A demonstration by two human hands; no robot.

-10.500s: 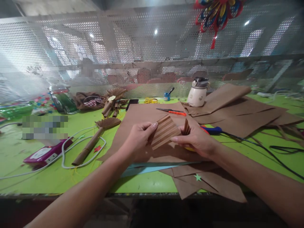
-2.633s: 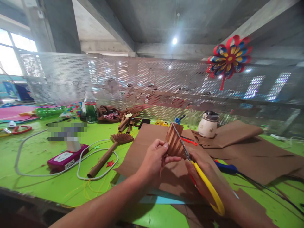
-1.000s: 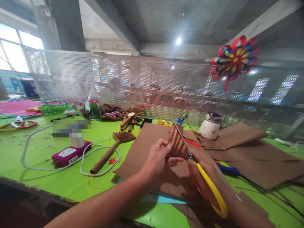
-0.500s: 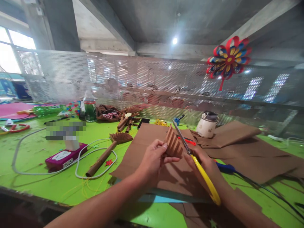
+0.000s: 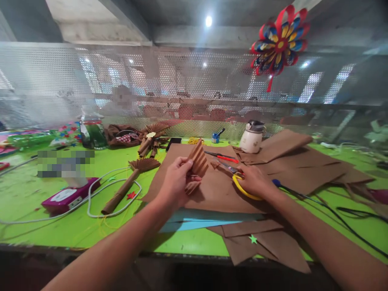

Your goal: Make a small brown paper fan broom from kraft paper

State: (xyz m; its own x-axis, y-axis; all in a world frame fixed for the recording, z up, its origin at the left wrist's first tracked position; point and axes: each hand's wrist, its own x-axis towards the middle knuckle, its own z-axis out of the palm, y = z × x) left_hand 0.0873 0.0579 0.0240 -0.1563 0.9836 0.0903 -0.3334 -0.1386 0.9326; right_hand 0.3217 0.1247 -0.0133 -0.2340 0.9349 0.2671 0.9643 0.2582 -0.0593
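Observation:
My left hand (image 5: 178, 178) pinches a pleated piece of brown paper (image 5: 199, 159) above a large brown paper sheet (image 5: 182, 198). The folds stand up, and its lower part shows beneath my fingers. To the right, my right hand (image 5: 254, 180) has its fingers on yellow-handled scissors (image 5: 242, 190), low over the sheet. The blades point left, beside a small brown scrap. Just behind them lies a red-handled cutter (image 5: 227, 158). Left of the sheet rests a rolled paper stem with a pleated fan top (image 5: 121, 194).
A purple power strip (image 5: 69, 198) with a white cable stands at left. More paper fans (image 5: 150, 141), a green bottle (image 5: 92, 131) and a white jug (image 5: 251, 139) are at the back. Brown sheets (image 5: 306, 169) cover the right side; scraps (image 5: 263, 242) lie at the front edge.
The scissors have come away from the pleated paper and dropped right and down to the sheet with my right hand. My left hand keeps the paper. The view has tilted down and turned right.

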